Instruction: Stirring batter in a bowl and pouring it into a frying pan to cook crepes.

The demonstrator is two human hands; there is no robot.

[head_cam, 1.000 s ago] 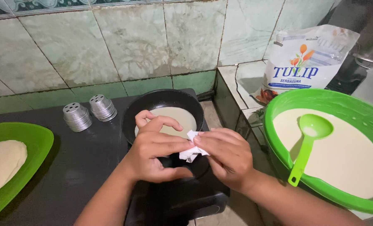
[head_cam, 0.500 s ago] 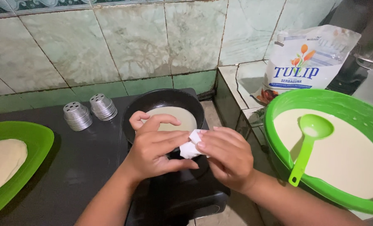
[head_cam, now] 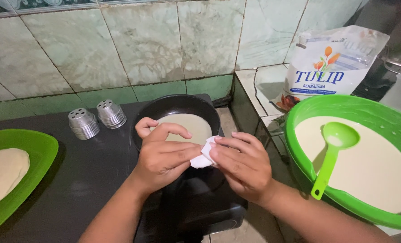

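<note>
Seen from a head-worn camera, a person's two hands meet over a black frying pan [head_cam: 173, 108] on a dark stovetop [head_cam: 74, 180]. The left hand [head_cam: 162, 157] and the right hand [head_cam: 243, 164] pinch a small white folded piece [head_cam: 202, 155], paper or cloth by its look, between their fingertips. The piece sits between the two hands, touching both, just above the near rim of the pan. The left fingers curl over it from one side; the right fingers lie flat and close together against the other side.

Directly beyond the hands, inside the pan, lies a thin pale round crepe [head_cam: 189, 126], partly hidden by the left hand's knuckles. Further out past the left hand stand two stacks of small ribbed metal moulds [head_cam: 97, 119] with holes in their tops, side by side near the tiled wall [head_cam: 119, 45]. Well off to the left of the left hand, a green plate [head_cam: 34, 155] carries a pale folded crepe [head_cam: 2, 173].

To the right of the right hand, a large green bowl [head_cam: 299, 117] holds pale batter [head_cam: 371, 166], with a green ladle [head_cam: 331, 153] resting in it, handle slanting towards the near rim. Beyond the bowl, a white plastic pouch [head_cam: 331, 63] with a flower picture leans at the tiled corner.
</note>
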